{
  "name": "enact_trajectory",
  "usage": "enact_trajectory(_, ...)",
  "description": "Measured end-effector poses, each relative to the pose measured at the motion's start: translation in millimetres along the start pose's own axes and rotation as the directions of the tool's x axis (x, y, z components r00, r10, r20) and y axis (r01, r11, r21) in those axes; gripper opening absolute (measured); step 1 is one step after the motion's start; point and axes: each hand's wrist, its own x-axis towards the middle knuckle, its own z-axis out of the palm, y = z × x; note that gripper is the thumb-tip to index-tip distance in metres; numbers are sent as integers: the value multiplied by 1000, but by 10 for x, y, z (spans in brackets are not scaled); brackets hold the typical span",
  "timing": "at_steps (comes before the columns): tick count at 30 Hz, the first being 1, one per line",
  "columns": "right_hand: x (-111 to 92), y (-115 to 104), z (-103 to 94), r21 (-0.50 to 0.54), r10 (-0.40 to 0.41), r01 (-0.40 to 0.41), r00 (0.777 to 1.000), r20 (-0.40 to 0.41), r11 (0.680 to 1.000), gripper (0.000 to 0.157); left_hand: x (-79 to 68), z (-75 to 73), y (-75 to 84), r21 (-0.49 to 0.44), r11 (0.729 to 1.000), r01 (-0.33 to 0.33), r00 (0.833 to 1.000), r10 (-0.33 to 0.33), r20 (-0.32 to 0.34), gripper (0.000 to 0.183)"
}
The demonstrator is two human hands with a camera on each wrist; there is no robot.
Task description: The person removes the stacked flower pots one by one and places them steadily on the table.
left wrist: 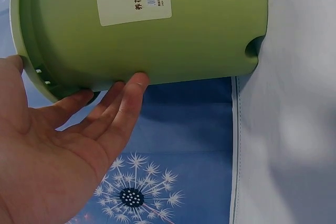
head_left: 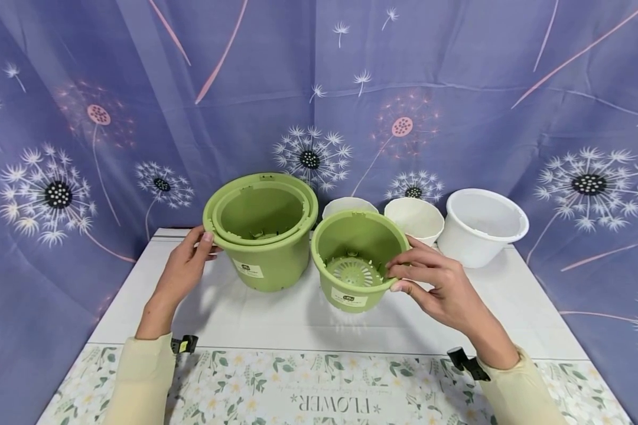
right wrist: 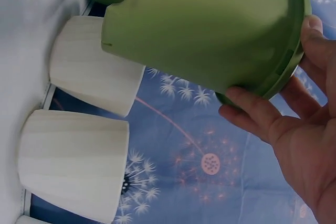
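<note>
A large green flowerpot (head_left: 271,265) stands left of centre, with another green flowerpot (head_left: 260,212) nested inside it. My left hand (head_left: 188,260) holds the outer pot at its left rim, thumb on the edge and fingers (left wrist: 126,108) against the wall below. To the right, my right hand (head_left: 433,280) pinches the rim of a smaller green flowerpot (head_left: 329,289). This pot tilts towards me, showing its slotted bottom, and appears raised over its shadow. In the right wrist view, the thumb lies on the rim of the smaller pot (right wrist: 199,30) and the fingers curl beneath.
Behind the smaller green pot stand two white fluted pots, one partly hidden (head_left: 348,205) and one cream-white (head_left: 414,218). A larger white pot (head_left: 481,227) is at the back right. The table has a white cloth (head_left: 234,319) and a floral front strip (head_left: 276,378). A dandelion curtain (head_left: 244,118) hangs behind.
</note>
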Motion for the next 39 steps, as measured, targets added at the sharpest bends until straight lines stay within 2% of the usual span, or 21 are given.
enact_trajectory(11,-70,102,14,39,14,-15,999,41,999,31,3,-6,13,-10,1000,-4,1000,4,2,53)
enact_trajectory(18,-87,163,26,67,6,-11,997,74,998,21,2,-16,25,-7,1000,1,1000,-1,4,54)
enact_trajectory(23,-104,197,39,81,2,-9,996,89,997,20,3,-17,20,-17,1000,7,1000,-7,6,55)
enact_trajectory(39,-196,359,86,222,-77,43,986,145,974,15,6,-9,13,-12,1000,6,1000,-5,11,56)
